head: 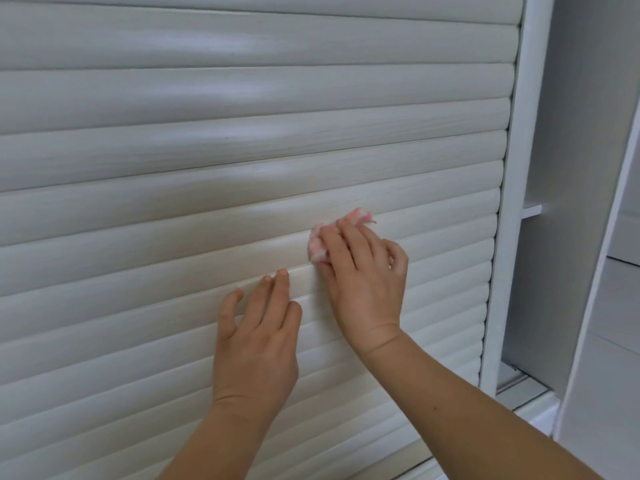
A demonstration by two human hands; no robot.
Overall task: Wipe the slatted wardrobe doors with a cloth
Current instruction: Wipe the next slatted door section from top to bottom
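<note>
A white slatted wardrobe door (pixel 173 140) with rounded horizontal slats fills nearly the whole view. My right hand (pixel 363 282) presses a small pink and white cloth (pixel 318 247) against a slat right of the door's middle; most of the cloth is hidden under the fingers, and bits show at the fingertips and above them. My left hand (pixel 258 337) lies flat on the slats just below and to the left, its fingers straight and spread, holding nothing.
The door's white frame (pixel 509 237) runs down the right side. Beyond it is an open wardrobe section with a white shelf (pixel 531 210), a bottom sliding track (pixel 519 382) and a grey side panel (pixel 588 168).
</note>
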